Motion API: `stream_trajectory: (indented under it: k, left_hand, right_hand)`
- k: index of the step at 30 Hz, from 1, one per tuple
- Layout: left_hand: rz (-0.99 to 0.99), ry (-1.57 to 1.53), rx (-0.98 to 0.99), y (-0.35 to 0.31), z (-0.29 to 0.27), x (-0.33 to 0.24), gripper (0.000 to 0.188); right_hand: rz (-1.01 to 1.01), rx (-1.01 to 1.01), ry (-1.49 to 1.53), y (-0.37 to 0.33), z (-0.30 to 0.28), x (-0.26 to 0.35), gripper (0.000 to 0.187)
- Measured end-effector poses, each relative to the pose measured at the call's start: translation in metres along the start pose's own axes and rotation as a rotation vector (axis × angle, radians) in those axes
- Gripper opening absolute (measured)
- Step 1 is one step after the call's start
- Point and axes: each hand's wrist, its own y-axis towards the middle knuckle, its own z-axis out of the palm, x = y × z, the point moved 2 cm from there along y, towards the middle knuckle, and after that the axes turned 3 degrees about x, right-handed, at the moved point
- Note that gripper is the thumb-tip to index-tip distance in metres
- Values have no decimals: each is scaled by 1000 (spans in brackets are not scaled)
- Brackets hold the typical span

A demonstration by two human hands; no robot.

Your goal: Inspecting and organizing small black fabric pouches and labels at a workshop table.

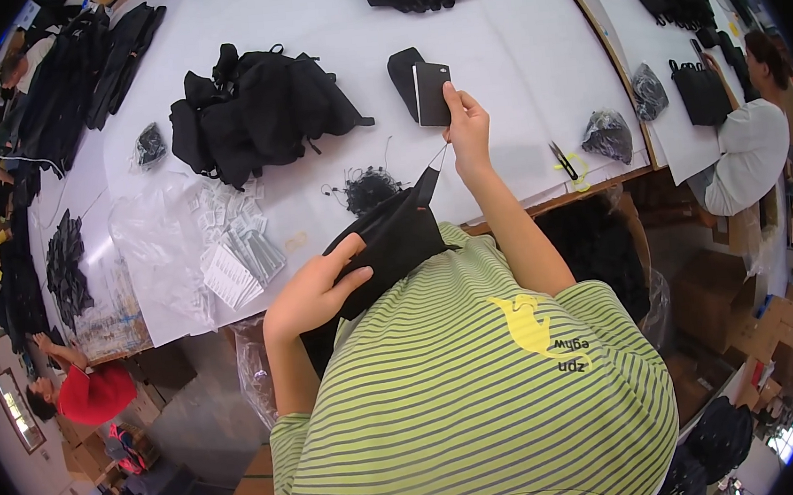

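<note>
My left hand (317, 286) is closed on a black fabric pouch (401, 247), held against my shirt at the table's front edge. My right hand (470, 134) pinches a black hang tag (433, 95) with a pale edge. From below that hand a thin cord (440, 155) runs down to the pouch's pointed upper corner. Behind the tag, another black fabric piece (401, 63) lies on the table. Nearest beyond the pouch is a tangled pile of black tag strings (370, 191).
On the white table (492, 41) lie a heap of black bags (262, 113), white paper labels (239, 257) beside clear plastic, and black-handled thread snips (563, 161) near a plastic-wrapped bundle (607, 137). People work at the right (751, 146) and left (98, 391).
</note>
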Motion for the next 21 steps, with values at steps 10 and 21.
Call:
stream_trajectory:
  k: [10, 21]
  left_hand:
    - [0, 236, -159, 10, -17, 11, 22]
    - [409, 386, -332, 31, 6, -1, 12]
  right_hand:
    - [48, 251, -51, -11, -2, 37, 22]
    - [-438, 1052, -1160, -80, 9, 48, 31]
